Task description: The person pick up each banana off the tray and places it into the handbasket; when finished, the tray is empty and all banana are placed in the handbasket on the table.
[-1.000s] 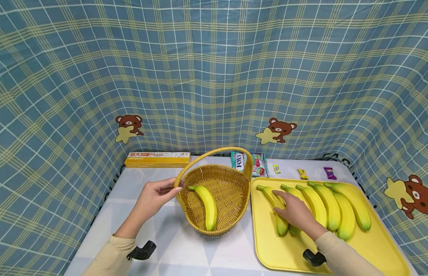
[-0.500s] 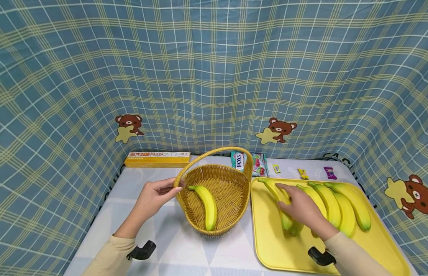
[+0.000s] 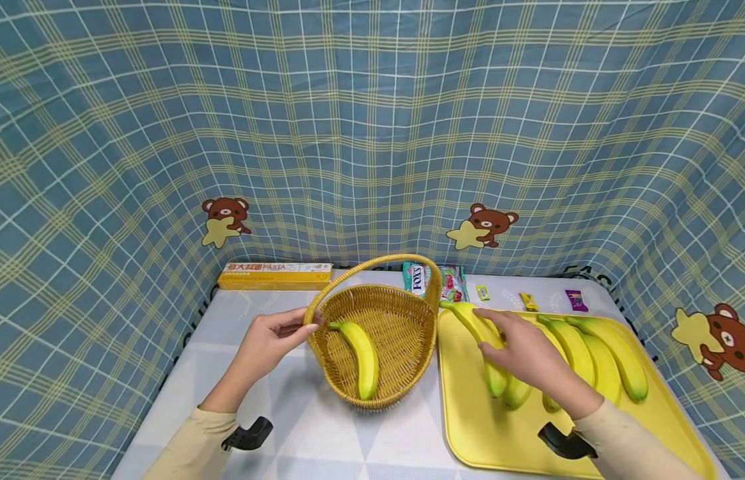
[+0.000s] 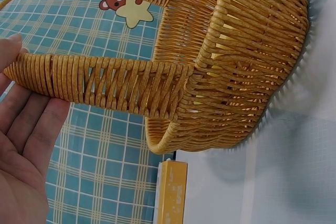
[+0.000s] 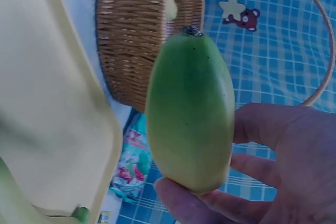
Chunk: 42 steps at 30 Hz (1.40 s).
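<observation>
My left hand (image 3: 275, 343) grips the left side of the handle of a wicker basket (image 3: 402, 347), fingers and thumb around it, as the left wrist view also shows. One banana (image 3: 361, 357) lies inside the basket. At the tray's left side my right hand (image 3: 525, 347) holds another banana (image 3: 468, 320) between thumb and fingers. In the right wrist view this held banana (image 5: 190, 108) points its green end at the camera and appears raised off the tray. Several more bananas (image 3: 618, 353) lie on the yellow tray (image 3: 480, 440), partly hidden by my right hand and forearm.
Behind the basket lie a yellow pasta box (image 3: 275, 277) at left and a candy bag (image 3: 453, 285) partly covered by the handle. Small wrapped candies, including a purple one (image 3: 577, 301), sit beyond the tray. A plaid curtain (image 3: 372, 133) encloses the table's far side.
My right hand has closed on the leftmost banana and lifted it off the tray, its stem end shifting toward the basket. The left hand keeps its hold on the handle.
</observation>
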Available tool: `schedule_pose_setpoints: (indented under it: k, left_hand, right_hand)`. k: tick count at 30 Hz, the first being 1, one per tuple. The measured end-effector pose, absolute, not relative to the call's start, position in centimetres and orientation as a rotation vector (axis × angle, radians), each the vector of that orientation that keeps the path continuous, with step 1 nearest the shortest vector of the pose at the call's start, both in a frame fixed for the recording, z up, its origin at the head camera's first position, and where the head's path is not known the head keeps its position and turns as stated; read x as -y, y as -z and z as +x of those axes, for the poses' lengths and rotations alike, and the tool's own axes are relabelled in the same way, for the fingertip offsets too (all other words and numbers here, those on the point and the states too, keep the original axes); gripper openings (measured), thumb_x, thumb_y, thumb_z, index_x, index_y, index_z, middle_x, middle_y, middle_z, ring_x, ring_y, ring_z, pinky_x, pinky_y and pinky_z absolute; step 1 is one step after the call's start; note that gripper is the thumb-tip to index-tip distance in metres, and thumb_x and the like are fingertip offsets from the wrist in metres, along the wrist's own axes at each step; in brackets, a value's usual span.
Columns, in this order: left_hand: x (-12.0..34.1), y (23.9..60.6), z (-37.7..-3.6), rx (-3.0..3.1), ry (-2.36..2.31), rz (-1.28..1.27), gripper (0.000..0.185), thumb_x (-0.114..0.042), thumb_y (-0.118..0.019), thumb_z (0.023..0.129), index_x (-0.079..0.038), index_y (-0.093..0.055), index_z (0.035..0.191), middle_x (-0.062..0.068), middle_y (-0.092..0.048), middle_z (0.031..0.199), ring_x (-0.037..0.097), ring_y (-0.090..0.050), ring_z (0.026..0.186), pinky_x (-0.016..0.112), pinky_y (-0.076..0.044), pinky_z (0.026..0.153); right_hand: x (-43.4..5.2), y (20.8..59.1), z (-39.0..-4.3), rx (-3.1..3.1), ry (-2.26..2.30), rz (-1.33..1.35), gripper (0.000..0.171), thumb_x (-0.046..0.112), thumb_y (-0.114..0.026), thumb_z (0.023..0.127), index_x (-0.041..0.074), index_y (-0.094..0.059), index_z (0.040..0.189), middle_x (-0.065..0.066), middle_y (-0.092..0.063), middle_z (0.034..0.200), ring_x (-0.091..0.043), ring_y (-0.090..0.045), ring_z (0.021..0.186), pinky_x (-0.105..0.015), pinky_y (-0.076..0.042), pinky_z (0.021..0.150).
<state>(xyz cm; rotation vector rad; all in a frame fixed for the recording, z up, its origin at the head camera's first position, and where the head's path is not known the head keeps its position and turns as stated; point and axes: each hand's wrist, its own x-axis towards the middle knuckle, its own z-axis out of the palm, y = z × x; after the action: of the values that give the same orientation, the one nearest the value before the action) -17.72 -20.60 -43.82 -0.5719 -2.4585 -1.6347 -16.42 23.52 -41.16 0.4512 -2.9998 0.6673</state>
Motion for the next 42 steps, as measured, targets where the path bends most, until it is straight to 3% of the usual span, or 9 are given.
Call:
schedule_pose_setpoints:
  k: [7, 15, 21, 29, 36, 42]
  left_hand:
    - [20.6, 43.7, -17.7, 2.471, 1.626, -0.561, 0.032, -0.021, -0.074, 0.096, -0.003, -0.074, 0.123, 0.004, -0.076, 0.110, 0.013, -0.073, 0.099, 0.027, -0.062, 0.081]
    - [20.6, 43.8, -17.7, 2.480, 1.625, -0.557, 0.032, -0.020, -0.074, 0.096, -0.005, -0.074, 0.124, 0.006, -0.076, 0.111, 0.014, -0.073, 0.099, 0.027, -0.062, 0.081]
    - [20.7, 43.7, -17.7, 2.476, 1.618, -0.570, 0.029, -0.019, -0.073, 0.097, -0.007, -0.074, 0.124, 0.005, -0.076, 0.111, 0.013, -0.073, 0.100, 0.026, -0.061, 0.082]
    - [20.7, 43.4, -17.6, 2.477, 1.633, -0.561, 0.029, -0.019, -0.074, 0.096, -0.007, -0.075, 0.123, 0.005, -0.076, 0.111, 0.013, -0.073, 0.100, 0.025, -0.061, 0.082]
    - [20.8, 43.6, -17.8, 2.475, 1.640, -0.565, 0.030, -0.018, -0.073, 0.096, -0.006, -0.074, 0.124, 0.006, -0.076, 0.111, 0.013, -0.073, 0.100, 0.026, -0.061, 0.082]
    - [20.8, 43.7, -17.9, 2.467, 1.642, -0.573, 0.029, -0.018, -0.073, 0.096, -0.006, -0.074, 0.124, 0.006, -0.076, 0.111, 0.013, -0.073, 0.100, 0.026, -0.061, 0.082]
  right_hand:
    - [-22.5, 40.3, -15.9, 3.018, -0.733, 0.482, 0.057, 0.023, -0.076, 0.091, 0.016, -0.058, 0.145, -0.014, -0.060, 0.140, -0.022, -0.066, 0.097, -0.042, -0.057, 0.075]
    - [-20.6, 40.8, -16.3, 3.038, -0.757, 0.529, 0.057, 0.024, -0.075, 0.092, 0.020, -0.057, 0.146, -0.011, -0.059, 0.141, -0.016, -0.062, 0.091, -0.033, -0.052, 0.069]
    - [-18.2, 41.3, -17.6, 3.028, -0.825, 0.586, 0.056, 0.023, -0.074, 0.092, 0.019, -0.057, 0.146, -0.011, -0.058, 0.142, -0.019, -0.064, 0.099, -0.034, -0.054, 0.074]
    - [-14.2, 42.7, -20.1, 3.038, -0.868, 0.630, 0.057, 0.025, -0.075, 0.092, 0.020, -0.056, 0.147, -0.007, -0.061, 0.139, -0.014, -0.058, 0.087, -0.035, -0.049, 0.074]
    - [-11.2, 44.8, -22.3, 3.059, -0.870, 0.673, 0.055, 0.023, -0.075, 0.093, 0.016, -0.058, 0.145, -0.008, -0.061, 0.140, -0.027, -0.062, 0.119, -0.045, -0.055, 0.094]
    - [-9.6, 45.9, -23.9, 3.106, -0.857, 0.677, 0.054, 0.023, -0.073, 0.095, 0.016, -0.056, 0.146, -0.010, -0.061, 0.140, -0.031, -0.060, 0.122, -0.047, -0.053, 0.098]
